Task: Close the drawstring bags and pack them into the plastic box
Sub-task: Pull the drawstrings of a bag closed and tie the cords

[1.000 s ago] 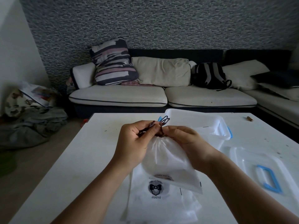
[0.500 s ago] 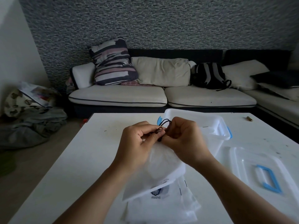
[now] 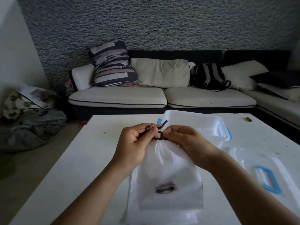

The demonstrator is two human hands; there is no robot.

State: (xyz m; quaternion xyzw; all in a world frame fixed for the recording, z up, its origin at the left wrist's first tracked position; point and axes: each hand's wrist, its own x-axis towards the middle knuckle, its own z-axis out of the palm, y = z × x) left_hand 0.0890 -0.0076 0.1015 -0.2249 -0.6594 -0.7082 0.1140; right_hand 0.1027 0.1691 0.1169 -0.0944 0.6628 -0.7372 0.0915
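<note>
Left hand (image 3: 134,143) pinches the dark cord (image 3: 159,125), right hand (image 3: 183,140) grips the gathered neck of the white bag (image 3: 167,172), held up over more bags (image 3: 162,215) on the counter (image 3: 81,159). The open box (image 3: 203,125) sits just beyond, its lid (image 3: 259,168) to the right.

drawstring bag (image 3: 168,169): white, dark cord
plastic box (image 3: 194,125): translucent white, blue latches
table (image 3: 81,159): white
cushion (image 3: 112,64): navy, pink, white stripes
</note>
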